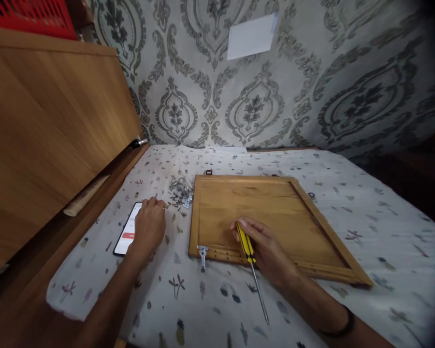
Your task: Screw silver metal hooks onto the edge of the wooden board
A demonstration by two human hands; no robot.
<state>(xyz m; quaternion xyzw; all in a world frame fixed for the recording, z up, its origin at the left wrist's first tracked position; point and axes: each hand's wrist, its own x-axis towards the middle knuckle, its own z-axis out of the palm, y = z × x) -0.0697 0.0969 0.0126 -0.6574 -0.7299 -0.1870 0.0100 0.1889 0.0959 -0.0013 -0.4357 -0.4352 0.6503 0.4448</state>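
Note:
My right hand (256, 237) holds a yellow-and-black screwdriver (245, 241) by its handle, the shaft slanting down toward me, above the near edge of a wooden cabinet door (253, 198). On that near edge, at its left end, sits a metal hinge (202, 256). My left hand (151, 221) is closed, fingers curled down at the cloth, partly covering a phone (125, 239) with a lit screen. Whatever it pinches is too small to make out. Just beyond its fingertips lies a pile of screws and metal hinges (181, 191).
A patterned white sheet (217, 299) covers the surface beneath. To the left stands a wooden cabinet (54, 125) with a red basket (32, 17) on top; a wooden rod (85, 195) lies along its base. Behind is a wallpapered wall (210, 87) bearing a white paper (252, 37).

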